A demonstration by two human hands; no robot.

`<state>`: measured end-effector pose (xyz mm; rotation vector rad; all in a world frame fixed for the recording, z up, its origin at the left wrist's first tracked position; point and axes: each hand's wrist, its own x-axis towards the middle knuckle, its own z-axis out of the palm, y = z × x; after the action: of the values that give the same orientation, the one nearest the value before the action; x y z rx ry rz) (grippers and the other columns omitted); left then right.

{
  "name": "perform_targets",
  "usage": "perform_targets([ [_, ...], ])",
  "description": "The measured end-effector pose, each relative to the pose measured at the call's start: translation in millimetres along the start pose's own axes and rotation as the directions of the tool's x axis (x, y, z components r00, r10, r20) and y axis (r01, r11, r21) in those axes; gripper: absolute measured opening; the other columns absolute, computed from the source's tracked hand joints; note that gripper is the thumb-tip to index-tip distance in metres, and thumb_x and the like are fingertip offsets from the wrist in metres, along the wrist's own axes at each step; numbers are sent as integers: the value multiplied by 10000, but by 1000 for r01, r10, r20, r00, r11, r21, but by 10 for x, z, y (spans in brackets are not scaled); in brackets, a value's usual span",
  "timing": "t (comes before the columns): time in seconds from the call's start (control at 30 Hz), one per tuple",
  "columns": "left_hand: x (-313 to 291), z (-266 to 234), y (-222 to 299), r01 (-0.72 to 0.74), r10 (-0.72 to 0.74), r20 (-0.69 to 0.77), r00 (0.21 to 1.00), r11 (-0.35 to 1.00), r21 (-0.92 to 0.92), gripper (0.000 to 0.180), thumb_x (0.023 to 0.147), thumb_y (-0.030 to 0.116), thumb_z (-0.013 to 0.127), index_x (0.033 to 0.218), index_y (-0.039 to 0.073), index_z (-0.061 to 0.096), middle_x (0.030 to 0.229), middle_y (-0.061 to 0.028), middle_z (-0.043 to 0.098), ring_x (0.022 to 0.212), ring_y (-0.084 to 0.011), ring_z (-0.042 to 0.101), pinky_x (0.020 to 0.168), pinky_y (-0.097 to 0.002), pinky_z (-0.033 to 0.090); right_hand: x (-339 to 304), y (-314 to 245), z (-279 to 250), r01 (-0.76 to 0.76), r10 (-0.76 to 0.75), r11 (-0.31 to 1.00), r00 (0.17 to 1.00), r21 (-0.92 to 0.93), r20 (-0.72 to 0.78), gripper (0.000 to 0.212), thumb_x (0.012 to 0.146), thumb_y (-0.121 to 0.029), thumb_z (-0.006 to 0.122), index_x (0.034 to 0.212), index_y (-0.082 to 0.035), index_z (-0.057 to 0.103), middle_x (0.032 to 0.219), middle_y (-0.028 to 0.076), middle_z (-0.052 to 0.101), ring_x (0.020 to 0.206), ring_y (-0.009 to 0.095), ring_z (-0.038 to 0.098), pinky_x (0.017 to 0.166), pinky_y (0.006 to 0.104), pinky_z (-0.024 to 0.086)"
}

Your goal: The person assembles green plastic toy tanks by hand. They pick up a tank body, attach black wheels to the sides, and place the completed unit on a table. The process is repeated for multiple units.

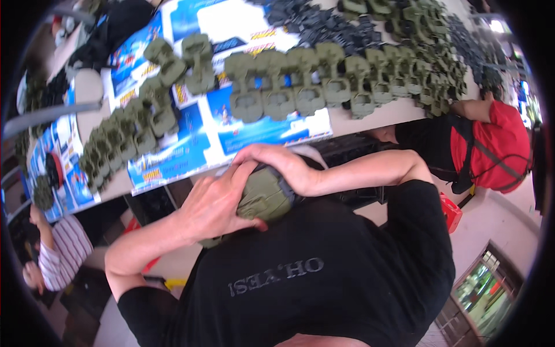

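Observation:
Close to my chest, I hold an olive-green molded plastic shell with a dark edge along its right side. My left hand grips it from the left, with the thumb low on its front and the fingers bent over the top. My right hand curves round its far side and right edge. The fingertips of both hands meet near the top of the shell. What lies underneath it is hidden by my hands. Similar olive-green plastic parts stand in a long row on the table beyond my hands.
Blue and white printed sheets cover part of the table. Heaps of dark grey parts lie at the back. A person in red works at the right, and one in a striped sleeve at the left. A grey bar crosses the left side.

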<state>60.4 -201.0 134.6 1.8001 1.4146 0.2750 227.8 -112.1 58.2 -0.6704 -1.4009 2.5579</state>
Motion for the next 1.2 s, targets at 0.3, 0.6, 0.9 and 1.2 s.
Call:
perform_targets([
  [0.3,572,-226,-663,-226,195,-294,936,971,-75,1134,400,495,894,1301,47,373,1223,-183,532,1116,-350,554,934,-407,446,236,-760,-425,73,-26,957,985,280,-168,528,986,-485,339,1217,-48,525,1131,56,578,959,123,526,829,281,453],
  [0.6,923,271,-749,-349,243,-426,872,918,-190,1133,383,433,913,1311,51,386,1241,-170,508,1151,-338,520,966,-403,416,136,-477,-590,345,-396,907,894,-243,-209,399,999,-360,404,1176,-25,528,1133,78,551,1077,137,499,951,286,380],
  [0.9,1765,207,-274,-282,-569,-463,680,380,-881,657,899,222,622,1380,98,192,1276,-101,449,1160,-190,463,994,-368,390,-213,-568,-807,24,-709,443,621,-896,-334,743,718,-338,744,1312,-57,398,1246,177,438,1143,355,442,919,440,379],
  [1.2,2656,167,-111,-194,-461,-246,852,159,-968,811,881,438,611,1436,117,114,1409,-119,313,1286,-333,313,1045,-526,296,-92,-499,-1496,-121,-785,409,459,-904,-417,796,620,-194,782,1313,-71,411,1235,231,398,1148,418,407,961,455,389],
])
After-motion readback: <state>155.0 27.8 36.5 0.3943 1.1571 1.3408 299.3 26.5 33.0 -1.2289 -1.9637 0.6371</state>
